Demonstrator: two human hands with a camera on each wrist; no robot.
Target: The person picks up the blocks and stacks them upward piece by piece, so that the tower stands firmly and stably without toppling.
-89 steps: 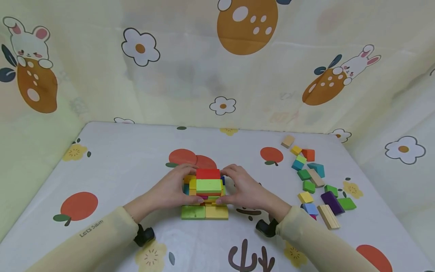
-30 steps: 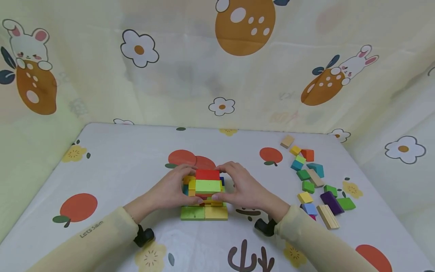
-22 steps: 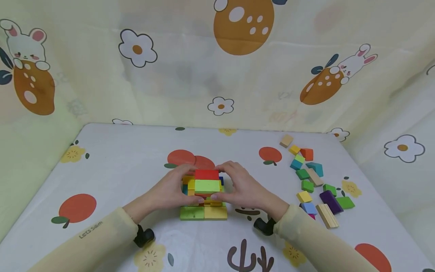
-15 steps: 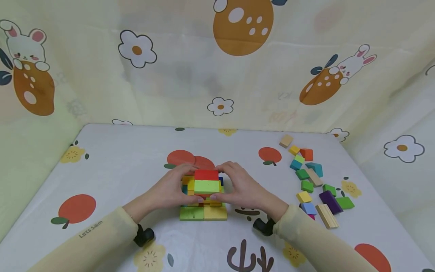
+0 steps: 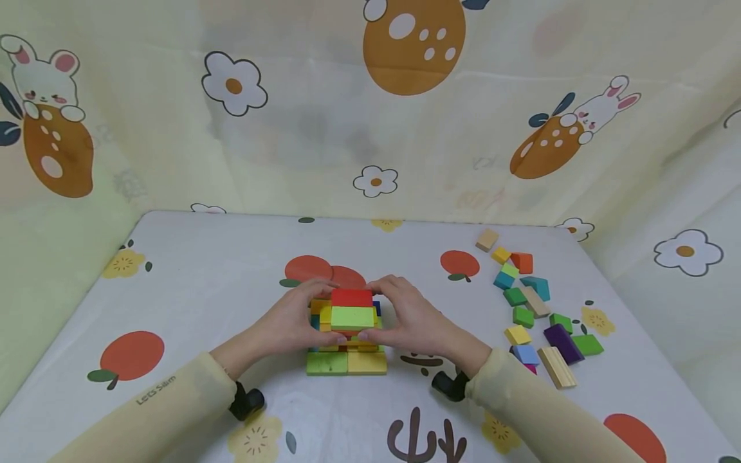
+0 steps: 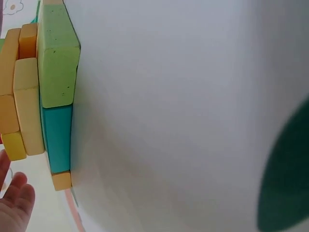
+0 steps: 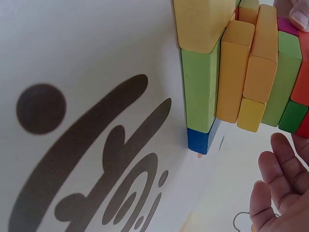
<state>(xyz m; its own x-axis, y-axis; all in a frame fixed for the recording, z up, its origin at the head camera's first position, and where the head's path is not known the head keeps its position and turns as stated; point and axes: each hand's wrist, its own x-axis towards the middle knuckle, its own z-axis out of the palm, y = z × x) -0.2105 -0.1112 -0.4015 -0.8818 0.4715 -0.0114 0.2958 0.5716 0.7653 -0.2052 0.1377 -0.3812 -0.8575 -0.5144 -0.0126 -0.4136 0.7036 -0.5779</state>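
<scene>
A stack of coloured blocks (image 5: 352, 318) stands mid-table, with a red block (image 5: 353, 297) and a light green block on top, and green (image 5: 327, 363) and yellow (image 5: 367, 363) base blocks in front. My left hand (image 5: 301, 318) and right hand (image 5: 399, 315) cup the stack from either side, thumbs on its front and fingers curved round behind the red block. The left wrist view shows the stack's side (image 6: 58, 63) with my fingertips (image 6: 17, 203) beside it. In the right wrist view my fingers (image 7: 277, 193) lie just off the stack (image 7: 200, 92) and the thumb tip touches a pink block.
Several loose blocks (image 5: 532, 308) lie scattered at the right, among them a purple one (image 5: 564, 344) and a plain wooden plank (image 5: 558, 368). Printed cloth walls close in the table at the back and sides. Black wrist mounts (image 5: 246, 404) sit near the front edge.
Both hands stay on the stack. The right thumb has crept slightly left along the front under the light green block; the blocks look unmoved.
</scene>
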